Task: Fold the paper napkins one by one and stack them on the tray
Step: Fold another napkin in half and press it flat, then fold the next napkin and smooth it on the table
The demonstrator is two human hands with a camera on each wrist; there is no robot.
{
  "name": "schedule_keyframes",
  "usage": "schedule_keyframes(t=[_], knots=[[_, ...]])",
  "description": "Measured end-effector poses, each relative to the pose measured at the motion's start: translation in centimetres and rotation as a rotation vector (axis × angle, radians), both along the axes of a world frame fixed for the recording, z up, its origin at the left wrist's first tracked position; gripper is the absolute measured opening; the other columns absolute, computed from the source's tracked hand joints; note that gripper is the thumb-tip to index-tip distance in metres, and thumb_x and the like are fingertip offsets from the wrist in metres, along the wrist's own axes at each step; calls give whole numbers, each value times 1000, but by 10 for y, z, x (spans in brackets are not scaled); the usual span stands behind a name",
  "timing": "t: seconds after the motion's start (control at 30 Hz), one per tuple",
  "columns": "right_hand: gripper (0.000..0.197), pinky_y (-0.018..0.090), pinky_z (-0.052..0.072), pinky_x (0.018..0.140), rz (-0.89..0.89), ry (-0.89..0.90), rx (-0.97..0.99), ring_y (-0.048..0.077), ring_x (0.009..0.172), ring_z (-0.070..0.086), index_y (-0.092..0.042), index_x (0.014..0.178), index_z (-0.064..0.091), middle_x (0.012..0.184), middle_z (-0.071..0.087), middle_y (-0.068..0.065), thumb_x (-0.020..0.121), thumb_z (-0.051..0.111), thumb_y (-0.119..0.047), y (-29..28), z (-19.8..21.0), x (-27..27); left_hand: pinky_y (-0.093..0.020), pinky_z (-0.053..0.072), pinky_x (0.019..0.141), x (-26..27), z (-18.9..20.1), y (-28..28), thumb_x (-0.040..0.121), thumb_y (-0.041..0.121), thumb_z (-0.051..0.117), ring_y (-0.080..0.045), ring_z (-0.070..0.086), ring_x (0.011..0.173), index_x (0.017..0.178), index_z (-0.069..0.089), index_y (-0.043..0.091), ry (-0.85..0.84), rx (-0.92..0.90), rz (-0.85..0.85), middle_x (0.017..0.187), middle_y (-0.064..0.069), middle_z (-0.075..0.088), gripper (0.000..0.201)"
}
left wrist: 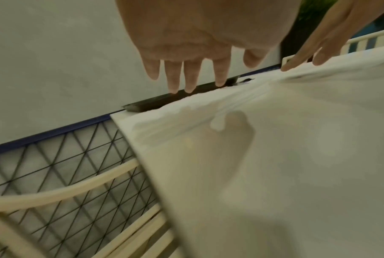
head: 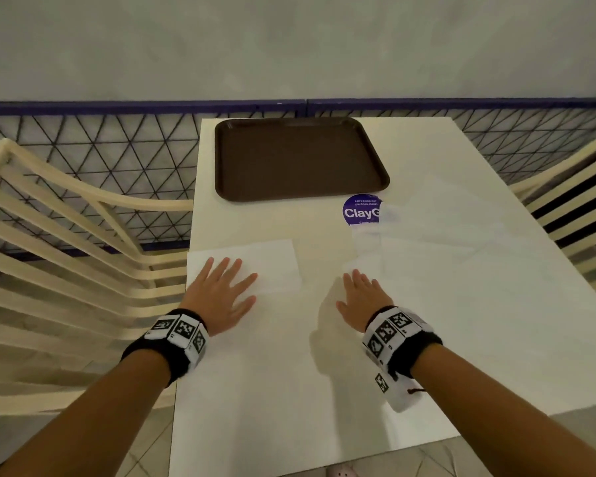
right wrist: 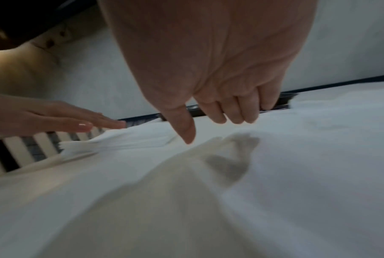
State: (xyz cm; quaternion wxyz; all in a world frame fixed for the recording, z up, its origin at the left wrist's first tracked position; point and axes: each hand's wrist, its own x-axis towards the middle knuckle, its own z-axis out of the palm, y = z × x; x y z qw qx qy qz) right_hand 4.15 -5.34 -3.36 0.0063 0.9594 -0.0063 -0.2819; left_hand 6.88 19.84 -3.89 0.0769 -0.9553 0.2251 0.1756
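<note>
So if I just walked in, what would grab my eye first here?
Probably the dark brown tray, bare at the far end of the white table. Then the two hands: the left hand flat on a white napkin, the right hand spread near a loose napkin pile.

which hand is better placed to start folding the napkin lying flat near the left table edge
Left. The left hand hovers flat over that napkin, while the right hand is beside the unfolded napkin pile.

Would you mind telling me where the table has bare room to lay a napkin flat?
The near table below both hands is bare, as is the strip between folded napkin and tray. The tray holds nothing. The right side is crowded with loose napkins.
</note>
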Motion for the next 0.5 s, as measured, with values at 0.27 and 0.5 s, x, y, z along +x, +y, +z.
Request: schedule_keyframes(t=[0.27, 0.5], knots=[[61, 38, 43, 100, -271, -62, 117, 25, 129, 35, -11, 132, 40, 137, 35, 8, 86, 57, -47, -54, -2, -33, -37, 58, 73, -9, -8, -93, 72, 39, 34, -14, 72, 82, 87, 77, 22, -76, -210, -234, 89, 0, 74, 49], [35, 35, 44, 89, -200, -143, 105, 27, 122, 40, -7, 125, 45, 131, 40, 12, 94, 42, -22, -57, -5, -34, -16, 53, 58, -27, -14, -135, 69, 38, 35, -8, 67, 59, 73, 75, 25, -15, -288, -237, 72, 8, 70, 43]])
